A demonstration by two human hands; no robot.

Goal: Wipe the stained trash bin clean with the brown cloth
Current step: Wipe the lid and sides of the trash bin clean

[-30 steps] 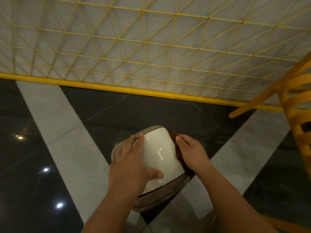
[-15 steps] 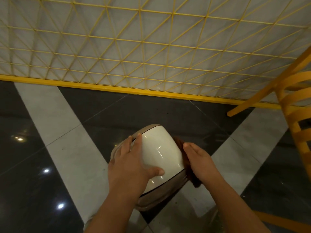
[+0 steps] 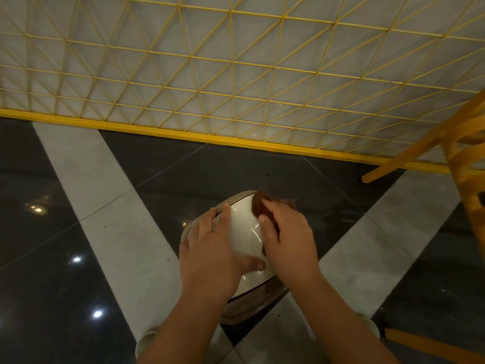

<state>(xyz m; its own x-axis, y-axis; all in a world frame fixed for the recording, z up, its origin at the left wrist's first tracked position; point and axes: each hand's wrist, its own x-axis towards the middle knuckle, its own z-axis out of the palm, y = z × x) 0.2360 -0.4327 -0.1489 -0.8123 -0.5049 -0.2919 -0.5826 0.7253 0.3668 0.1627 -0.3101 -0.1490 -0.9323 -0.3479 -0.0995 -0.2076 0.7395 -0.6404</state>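
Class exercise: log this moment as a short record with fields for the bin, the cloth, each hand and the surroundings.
bin: white trash bin, tilted on the floor
cloth: brown cloth, pressed on the bin's upper right side
left hand: left hand steadies the bin
right hand: right hand presses the cloth
surroundings: yellow lattice behind; yellow chair right

I'm seeing a trash bin with a smooth, glossy cream shell, plastic by the look, throwing highlights. The brown cloth on it reads soft and matt. Floor is polished stone tile, mirror-shiny in the dark slabs. The chair looks like painted wood.
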